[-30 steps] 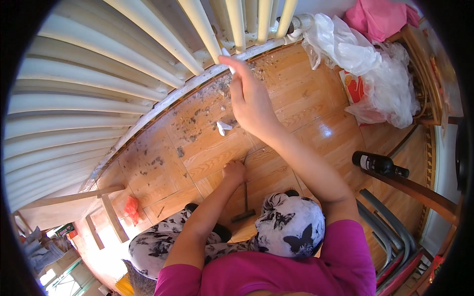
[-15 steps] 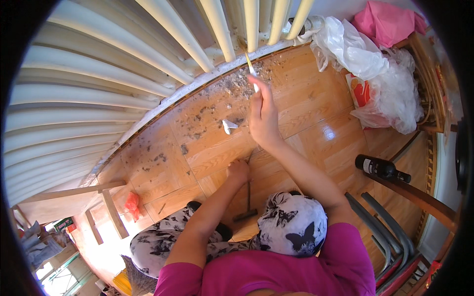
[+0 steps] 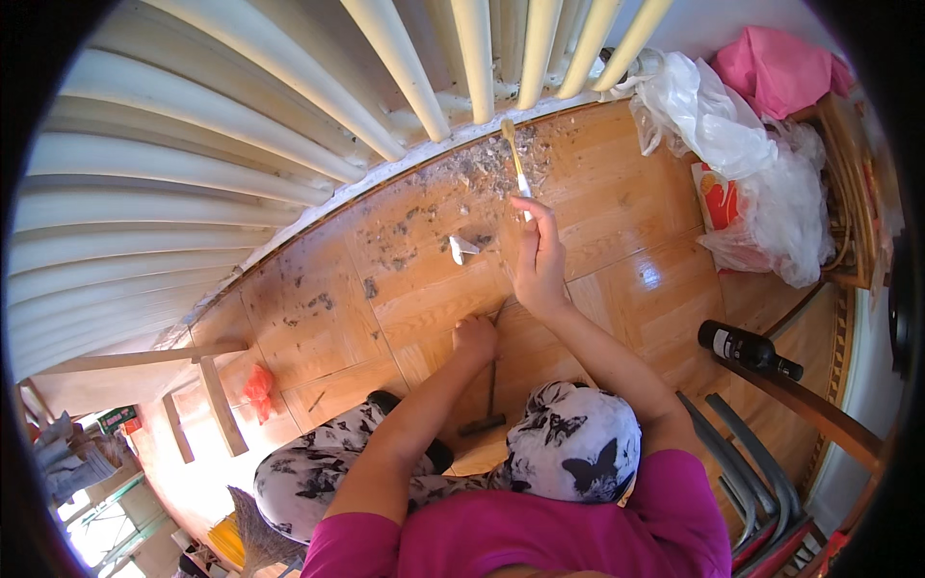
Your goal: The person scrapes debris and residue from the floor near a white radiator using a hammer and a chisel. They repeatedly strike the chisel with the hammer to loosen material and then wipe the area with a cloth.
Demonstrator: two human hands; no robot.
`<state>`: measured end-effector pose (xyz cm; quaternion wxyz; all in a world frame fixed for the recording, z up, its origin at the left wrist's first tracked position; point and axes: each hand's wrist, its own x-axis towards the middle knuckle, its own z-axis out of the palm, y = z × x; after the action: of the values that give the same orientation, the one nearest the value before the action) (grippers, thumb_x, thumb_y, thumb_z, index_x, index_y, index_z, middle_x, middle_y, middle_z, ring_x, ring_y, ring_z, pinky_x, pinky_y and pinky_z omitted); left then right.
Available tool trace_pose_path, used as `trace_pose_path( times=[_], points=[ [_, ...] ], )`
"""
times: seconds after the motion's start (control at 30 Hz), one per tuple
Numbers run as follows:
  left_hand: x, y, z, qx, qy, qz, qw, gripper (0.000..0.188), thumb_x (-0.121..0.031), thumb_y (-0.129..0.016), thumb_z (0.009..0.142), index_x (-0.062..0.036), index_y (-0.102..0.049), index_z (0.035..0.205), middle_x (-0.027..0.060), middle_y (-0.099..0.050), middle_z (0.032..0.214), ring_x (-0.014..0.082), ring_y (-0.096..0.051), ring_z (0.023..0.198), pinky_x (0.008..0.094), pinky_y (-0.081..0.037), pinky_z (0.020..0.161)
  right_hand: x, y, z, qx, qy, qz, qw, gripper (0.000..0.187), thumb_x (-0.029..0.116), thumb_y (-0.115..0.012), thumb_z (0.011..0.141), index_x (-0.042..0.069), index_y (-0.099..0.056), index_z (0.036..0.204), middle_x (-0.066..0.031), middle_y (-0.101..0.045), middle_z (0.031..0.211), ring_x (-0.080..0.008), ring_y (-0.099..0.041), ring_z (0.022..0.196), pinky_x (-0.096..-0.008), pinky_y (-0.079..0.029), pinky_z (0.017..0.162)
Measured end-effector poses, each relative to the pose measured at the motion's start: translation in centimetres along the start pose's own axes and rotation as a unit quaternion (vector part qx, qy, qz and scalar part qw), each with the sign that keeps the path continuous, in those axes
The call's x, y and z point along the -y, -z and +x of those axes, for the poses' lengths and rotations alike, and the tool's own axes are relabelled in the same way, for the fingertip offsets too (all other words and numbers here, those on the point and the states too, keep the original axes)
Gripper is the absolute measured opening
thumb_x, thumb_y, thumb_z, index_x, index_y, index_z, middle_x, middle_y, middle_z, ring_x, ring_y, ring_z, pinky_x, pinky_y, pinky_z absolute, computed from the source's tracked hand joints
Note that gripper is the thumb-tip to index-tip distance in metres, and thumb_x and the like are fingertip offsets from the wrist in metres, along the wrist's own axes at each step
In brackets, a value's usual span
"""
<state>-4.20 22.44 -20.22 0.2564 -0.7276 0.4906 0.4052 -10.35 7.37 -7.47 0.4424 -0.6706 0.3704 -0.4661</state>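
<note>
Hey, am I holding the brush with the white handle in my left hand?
No, your right hand holds the brush, its bristled end pointing toward the radiator.

Brightly lit; floor (image 3: 214, 469) overexposed at eight o'clock, glare spot at three; radiator (image 3: 178, 166) bowed by fisheye distortion.

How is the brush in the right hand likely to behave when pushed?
The brush is probably light, being so slim. Its straight handle, held in the right hand, looks fairly stiff. The small tuft at its far tip may bend under pressure, though its fine detail is too small to make out.
</note>
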Motion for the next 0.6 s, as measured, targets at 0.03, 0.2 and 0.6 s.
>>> trace_pose_path(
  times=[0.03,0.2,0.6],
  points=[
    [0.1,-0.1,0.1,-0.002,-0.002,0.005,1.000,0.090,-0.046,-0.084,0.066,0.0064,-0.047,0.130,0.0250,-0.050,0.133,0.0388,-0.050,0.123,0.0420,-0.048,0.098,0.5,0.1,0.1,-0.001,0.016,0.012,1.000,0.033,0.003,-0.036,0.099,0.009,-0.051,0.127,-0.0115,-0.062,0.096,-0.0158,-0.047,0.058,-0.0314,-0.038,0.057],
    [0.0,-0.4,-0.2,0.007,0.000,-0.023,1.000,0.091,-0.045,-0.085,0.066,0.0062,-0.047,0.130,0.0249,-0.050,0.133,0.0394,-0.050,0.123,0.0427,-0.048,0.097,-0.4,-0.8,1.2,0.019,-0.053,-0.002,0.998,0.035,0.009,-0.034,0.101,0.010,-0.043,0.135,-0.0111,-0.062,0.104,-0.0162,-0.047,0.057,-0.0317,-0.038,0.057],
    [0.3,1.4,-0.8,0.015,-0.012,0.002,1.000,0.087,-0.046,-0.084,0.068,0.0057,-0.049,0.129,0.0220,-0.054,0.129,0.0371,-0.052,0.121,0.0416,-0.048,0.095,-0.4,-1.5,3.1,0.018,-0.134,0.072,0.988,0.027,0.024,-0.036,0.103,0.002,-0.051,0.111,-0.0025,-0.048,0.065,-0.0116,-0.047,0.058,-0.0300,-0.039,0.055]
  ],
)
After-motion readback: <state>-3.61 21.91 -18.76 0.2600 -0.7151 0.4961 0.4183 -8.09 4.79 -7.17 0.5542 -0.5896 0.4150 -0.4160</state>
